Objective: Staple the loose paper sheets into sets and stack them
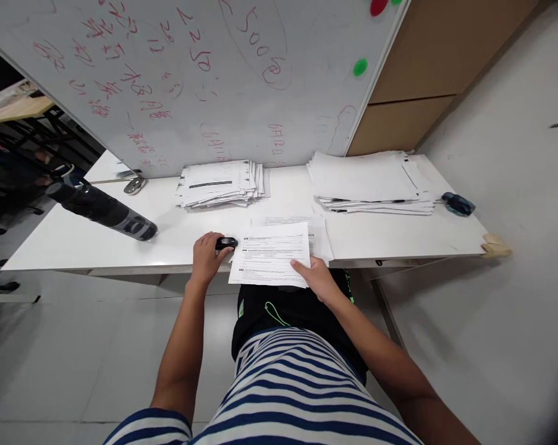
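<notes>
My left hand (207,252) is closed around a small black stapler (226,243) at the table's front edge. The stapler's front end meets the upper left edge of some printed sheets (272,254); whether its jaws are around the paper I cannot tell. With the thumb on top, my right hand (319,276) grips those sheets at their lower right edge. They overhang the table edge, tilted toward me. Partly covered by them, more loose sheets (322,237) lie on the white table.
Two paper piles, a left stack (218,185) and a larger right stack (366,179), sit against the whiteboard (241,105). A dark bottle (107,210) stands at left near a computer mouse (135,185). A dark blue object (458,204) lies at the right end.
</notes>
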The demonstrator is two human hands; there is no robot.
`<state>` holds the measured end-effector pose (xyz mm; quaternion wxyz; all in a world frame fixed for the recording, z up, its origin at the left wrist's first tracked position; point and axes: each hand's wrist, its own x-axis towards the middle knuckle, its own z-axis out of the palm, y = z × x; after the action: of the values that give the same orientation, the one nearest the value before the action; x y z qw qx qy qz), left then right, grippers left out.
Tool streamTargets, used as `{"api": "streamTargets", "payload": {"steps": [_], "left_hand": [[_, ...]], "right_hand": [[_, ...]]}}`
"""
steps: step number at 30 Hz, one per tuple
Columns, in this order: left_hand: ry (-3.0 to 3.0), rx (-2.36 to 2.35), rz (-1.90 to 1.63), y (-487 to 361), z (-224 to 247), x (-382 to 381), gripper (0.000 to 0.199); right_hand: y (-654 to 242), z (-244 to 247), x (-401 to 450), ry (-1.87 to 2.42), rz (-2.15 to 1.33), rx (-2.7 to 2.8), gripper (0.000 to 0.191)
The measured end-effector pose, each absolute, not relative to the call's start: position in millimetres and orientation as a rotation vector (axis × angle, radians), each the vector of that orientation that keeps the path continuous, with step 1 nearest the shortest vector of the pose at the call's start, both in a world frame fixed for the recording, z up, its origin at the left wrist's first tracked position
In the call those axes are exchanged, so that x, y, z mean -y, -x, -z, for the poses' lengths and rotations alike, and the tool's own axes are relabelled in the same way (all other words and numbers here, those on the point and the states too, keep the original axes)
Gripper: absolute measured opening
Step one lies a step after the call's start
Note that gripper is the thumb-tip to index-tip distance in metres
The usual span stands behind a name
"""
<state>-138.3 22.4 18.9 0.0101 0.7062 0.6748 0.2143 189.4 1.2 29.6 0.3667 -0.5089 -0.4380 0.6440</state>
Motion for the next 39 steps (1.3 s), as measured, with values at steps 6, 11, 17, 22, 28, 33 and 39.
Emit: {"api": "streamTargets", "payload": {"steps": [6, 11, 17, 22, 28, 33, 39], "left_hand": [[-2.111, -2.101, -0.748, 136, -17, -16, 0.036], [-2.103, -2.093, -0.785, 133, -14, -13, 0.037], [-2.093, -2.068, -0.734, 128, -24, -9, 0.041], [-1.929, -2.003, -0.591, 131, -58, -24, 0.039], [-1.862, -2.085, -0.785, 113, -72, -86, 0.048], [-1.892, -2.250, -0.546, 90, -38, -112, 0.052], [-2.070, -2.261, -0.761, 80, -22, -103, 0.051]], "right_hand": [[-188, -31, -2, 1.346, -1.638, 1.180, 0.043], [-180, -32, -4, 1.344, -1.622, 1.217, 0.041], [-166, -32, -12, 1.272, -1.661, 1.330, 0.039], [-174, -43, -22, 1.232, -1.633, 1.362, 0.038], [-175, -49, -19, 1.256, -1.817, 1.363, 0.040], [-173, -42, -6, 1.278, -1.794, 1.400, 0.039], [-170, -38, 7, 1.348, -1.752, 1.442, 0.038]]}}
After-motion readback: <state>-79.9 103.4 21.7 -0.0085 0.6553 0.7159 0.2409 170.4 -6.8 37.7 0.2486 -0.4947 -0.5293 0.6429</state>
